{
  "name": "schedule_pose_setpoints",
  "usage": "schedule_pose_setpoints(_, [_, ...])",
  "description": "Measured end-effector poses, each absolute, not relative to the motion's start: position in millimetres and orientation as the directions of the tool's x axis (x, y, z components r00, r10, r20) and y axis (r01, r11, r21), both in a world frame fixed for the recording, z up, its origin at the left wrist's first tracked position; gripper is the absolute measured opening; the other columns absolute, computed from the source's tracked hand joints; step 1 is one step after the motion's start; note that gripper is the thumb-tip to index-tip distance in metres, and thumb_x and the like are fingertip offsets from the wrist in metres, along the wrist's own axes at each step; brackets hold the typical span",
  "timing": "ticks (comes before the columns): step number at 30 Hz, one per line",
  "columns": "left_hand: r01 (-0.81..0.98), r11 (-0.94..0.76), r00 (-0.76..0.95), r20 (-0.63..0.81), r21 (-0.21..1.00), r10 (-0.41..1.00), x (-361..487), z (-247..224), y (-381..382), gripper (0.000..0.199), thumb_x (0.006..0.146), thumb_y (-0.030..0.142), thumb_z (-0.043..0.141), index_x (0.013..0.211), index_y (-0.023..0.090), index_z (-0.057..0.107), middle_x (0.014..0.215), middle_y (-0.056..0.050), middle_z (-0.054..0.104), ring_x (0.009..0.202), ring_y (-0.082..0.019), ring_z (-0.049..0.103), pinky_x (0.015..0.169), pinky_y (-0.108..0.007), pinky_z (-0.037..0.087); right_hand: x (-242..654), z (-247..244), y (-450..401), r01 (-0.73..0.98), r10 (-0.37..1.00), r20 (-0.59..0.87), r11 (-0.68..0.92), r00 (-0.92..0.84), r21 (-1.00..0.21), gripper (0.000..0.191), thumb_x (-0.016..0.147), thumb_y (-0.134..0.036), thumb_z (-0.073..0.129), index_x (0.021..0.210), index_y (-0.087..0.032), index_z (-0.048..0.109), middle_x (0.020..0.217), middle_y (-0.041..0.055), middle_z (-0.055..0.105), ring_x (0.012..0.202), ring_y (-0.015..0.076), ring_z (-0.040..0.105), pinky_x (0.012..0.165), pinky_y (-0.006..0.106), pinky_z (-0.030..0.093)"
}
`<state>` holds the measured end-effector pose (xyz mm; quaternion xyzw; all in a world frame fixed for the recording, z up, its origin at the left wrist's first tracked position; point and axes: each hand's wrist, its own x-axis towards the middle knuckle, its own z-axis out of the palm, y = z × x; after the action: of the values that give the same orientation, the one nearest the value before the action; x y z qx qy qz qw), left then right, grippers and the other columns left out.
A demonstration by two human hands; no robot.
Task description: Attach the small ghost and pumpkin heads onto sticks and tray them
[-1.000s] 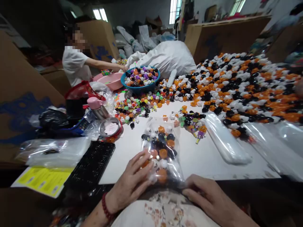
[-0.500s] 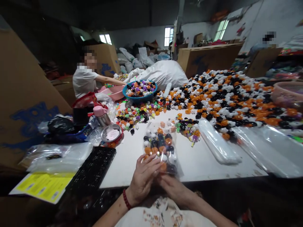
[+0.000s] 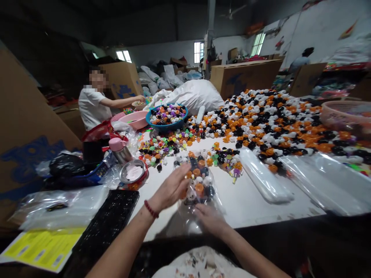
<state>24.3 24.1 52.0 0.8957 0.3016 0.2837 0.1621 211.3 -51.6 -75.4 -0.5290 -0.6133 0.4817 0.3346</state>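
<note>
In front of me on the white table lies a clear plastic bag (image 3: pixel 199 179) filled with small orange, black and white toy heads, some with faces. My left hand (image 3: pixel 172 187) is open, its fingers stretched out together along the bag's left side and over its top. At the near end of the bag, my right hand (image 3: pixel 211 219) has its fingers closed on the loose clear film; motion blurs it a little. The unfilled near part of the bag spreads toward the table's front edge, between my hands.
Loose toy heads (image 3: pixel 261 119) form a big heap at the back right. Clear bags (image 3: pixel 263 175) lie stacked on the right. Leftward are a black tray (image 3: pixel 113 210), a round tin (image 3: pixel 132 173), and a pink-lidded flask (image 3: pixel 119 150). A co-worker (image 3: pixel 94 102) sits behind a blue basin (image 3: pixel 166 125).
My left hand has lifted and moved up along the bag's left side. The bag's near film now shows between my hands. The co-worker's arm reaches farther back, and the view has shifted.
</note>
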Motion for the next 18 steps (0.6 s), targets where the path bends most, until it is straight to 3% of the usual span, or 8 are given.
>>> schedule_pose_setpoints(3, [0.620,-0.702,0.653,0.264,0.352,0.710,47,45,80,0.060,0.103,0.044,0.029,0.154,0.012,0.030,0.163,-0.013,0.023,0.153,-0.024,0.017,0.126,-0.047,0.018,213,-80,-55,0.286,0.967,-0.092,-0.021,-0.237,-0.958,0.043,0.090,-0.055,0.049,0.085,-0.018,0.070,0.078,0.0027,0.067,0.077,0.0188,0.059,0.070,0.028,0.047])
schedule_pose_setpoints(6, [0.693,-0.674,0.675,0.098,0.257,0.731,63,29,108,0.062,0.102,0.048,0.028,0.152,0.013,0.034,0.162,-0.013,0.025,0.152,-0.026,0.019,0.125,-0.050,0.020,213,-82,-54,0.272,0.966,-0.088,-0.019,-0.243,-0.962,0.040,0.089,-0.051,0.049,0.084,-0.017,0.070,0.076,0.0018,0.064,0.073,0.0168,0.056,0.065,0.026,0.044])
schedule_pose_setpoints(9, [0.704,-0.661,0.678,0.030,0.259,0.734,65,19,108,0.061,0.102,0.049,0.026,0.152,0.016,0.035,0.162,-0.011,0.025,0.152,-0.026,0.019,0.124,-0.053,0.019,213,-82,-55,0.287,0.965,-0.080,-0.005,-0.248,-0.958,0.039,0.089,-0.049,0.049,0.083,-0.018,0.071,0.074,0.0013,0.065,0.073,0.0174,0.057,0.067,0.026,0.045])
schedule_pose_setpoints(11, [0.694,-0.639,0.655,0.075,0.332,0.752,59,20,101,0.060,0.103,0.047,0.022,0.152,0.017,0.035,0.162,-0.010,0.028,0.152,-0.024,0.021,0.124,-0.050,0.020,214,-81,-58,0.307,0.967,-0.088,-0.011,-0.240,-0.952,0.043,0.089,-0.053,0.050,0.086,-0.018,0.073,0.078,0.0027,0.068,0.077,0.0199,0.060,0.070,0.029,0.047])
schedule_pose_setpoints(15, [0.693,-0.566,0.420,0.388,0.447,0.820,24,26,89,0.055,0.104,0.044,0.021,0.148,0.018,0.044,0.156,-0.009,0.042,0.147,-0.019,0.034,0.122,-0.039,0.029,218,-83,-60,0.293,0.960,-0.137,-0.062,-0.245,-0.954,0.052,0.087,-0.064,0.053,0.095,-0.018,0.076,0.089,0.0064,0.074,0.084,0.0247,0.065,0.075,0.032,0.053])
schedule_pose_setpoints(18, [0.858,-0.238,0.054,0.381,0.455,0.923,-31,25,86,0.046,0.103,0.040,0.031,0.129,0.020,0.062,0.134,-0.008,0.064,0.126,-0.018,0.057,0.108,-0.033,0.044,220,-88,-59,0.289,0.966,-0.126,-0.058,-0.224,-0.956,0.053,0.084,-0.065,0.057,0.100,-0.019,0.078,0.097,0.0078,0.076,0.089,0.0267,0.068,0.080,0.033,0.056])
